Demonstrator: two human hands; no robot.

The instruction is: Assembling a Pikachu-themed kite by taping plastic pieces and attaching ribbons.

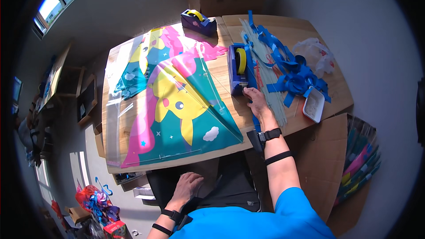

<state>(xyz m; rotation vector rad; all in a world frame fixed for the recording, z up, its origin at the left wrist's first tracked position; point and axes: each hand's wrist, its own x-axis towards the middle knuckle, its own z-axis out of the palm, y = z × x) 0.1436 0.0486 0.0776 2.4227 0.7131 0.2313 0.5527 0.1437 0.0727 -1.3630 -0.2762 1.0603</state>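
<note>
A colourful triangular kite point(181, 115) with a yellow cartoon face lies flat on the wooden table point(283, 31). My right hand point(256, 101) rests on the table at the front end of a blue tape dispenser point(239, 68) with a yellow roll, fingers touching its cutter end. My left hand point(188, 186) lies below the table edge on my lap, fingers loosely curled, holding nothing. Thin pale rods point(265, 75) lie just right of the right hand.
A second kite point(146, 57) in clear wrap lies behind the first. Another tape dispenser point(198, 21) sits at the far edge. Blue ribbons and a bow point(296, 82), a small white tray point(313, 104), a crumpled plastic bag point(316, 53), cardboard boxes and rolled kites point(361, 159) surround the table.
</note>
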